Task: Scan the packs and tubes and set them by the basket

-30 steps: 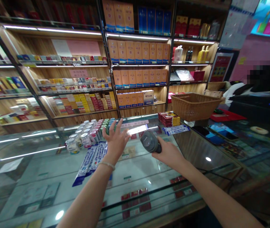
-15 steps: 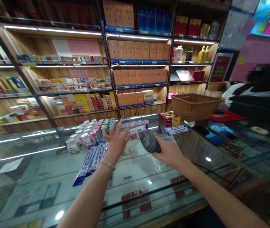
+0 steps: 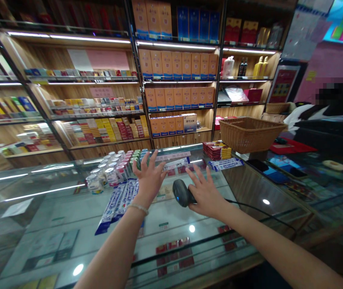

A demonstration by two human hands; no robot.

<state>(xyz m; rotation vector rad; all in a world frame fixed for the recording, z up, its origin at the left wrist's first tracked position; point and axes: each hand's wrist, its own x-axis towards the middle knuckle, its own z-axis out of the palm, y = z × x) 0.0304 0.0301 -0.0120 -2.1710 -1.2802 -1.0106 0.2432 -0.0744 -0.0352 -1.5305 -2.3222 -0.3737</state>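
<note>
My left hand (image 3: 150, 180) is held over the glass counter with its fingers spread and nothing in it. Left of it are long blue-and-white packets (image 3: 117, 204), and behind those several small round plastic jars (image 3: 111, 174) in rows. A dark grey barcode scanner (image 3: 181, 192) lies on the counter between my hands, a small blue light showing on its head. My right hand (image 3: 207, 192) rests at the scanner's handle, its fingers stretched out and apart; its thumb is close to the handle, partly covering it. Ahead lies another blue-and-white packet (image 3: 177, 163).
A wicker basket (image 3: 251, 134) stands at the back right, beside stacked red and yellow packs (image 3: 216, 150). Phones (image 3: 288, 166) lie on the right. A black cable (image 3: 256, 206) crosses the counter. Shelves of boxes (image 3: 177, 98) line the wall; a person's white sleeve (image 3: 295, 114) shows far right.
My right hand has lowered the barcode scanner onto the counter and its fingers have opened from around the handle. The left hand has stayed nearly in place.
</note>
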